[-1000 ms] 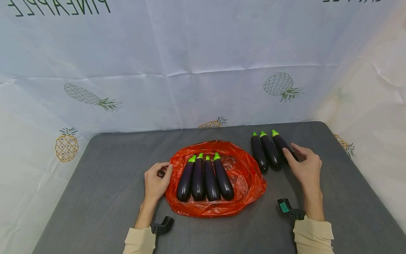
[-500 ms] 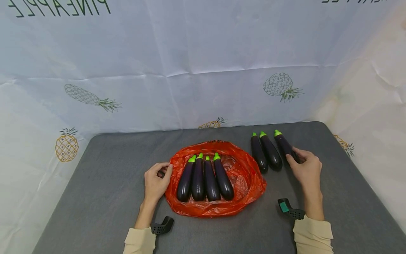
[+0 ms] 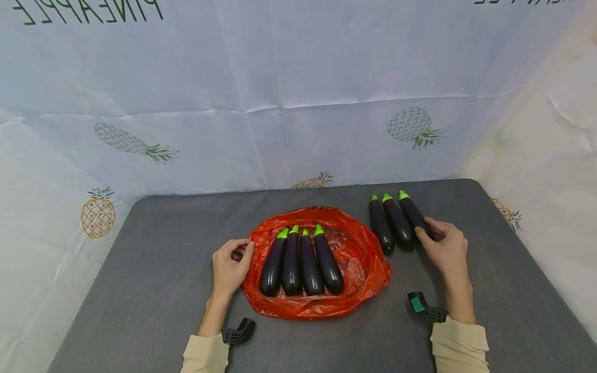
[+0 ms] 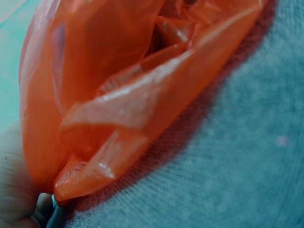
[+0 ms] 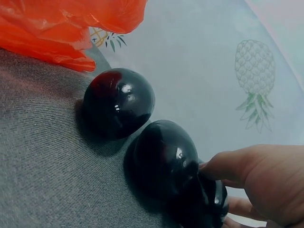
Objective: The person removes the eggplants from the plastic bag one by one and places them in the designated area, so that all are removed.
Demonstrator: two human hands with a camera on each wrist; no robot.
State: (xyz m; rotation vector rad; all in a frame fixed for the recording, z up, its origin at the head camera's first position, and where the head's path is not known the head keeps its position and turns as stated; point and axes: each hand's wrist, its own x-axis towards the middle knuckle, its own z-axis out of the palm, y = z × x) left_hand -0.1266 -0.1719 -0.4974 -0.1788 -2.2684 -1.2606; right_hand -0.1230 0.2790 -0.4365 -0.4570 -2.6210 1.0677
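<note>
An open red plastic bag lies on the table with several dark purple eggplants side by side inside it. At the bag's left rim, my left hand pinches the film between thumb and fingers; the left wrist view shows the gathered red plastic at the fingers. Right of the bag, three more eggplants lie in a row, green stems pointing away. My right hand grips the blunt lower end of the rightmost eggplant, close beside the middle eggplant. The left eggplant lies nearest the bag.
The grey table has rounded far corners. Behind it hangs a white cloth printed with pineapples. Each wrist wears a black strap-mounted device, such as the right one.
The rightmost eggplant shifts slightly right, then back left toward its neighbour, with my right hand moving along. My left hand, the bag and the other eggplants stay put.
</note>
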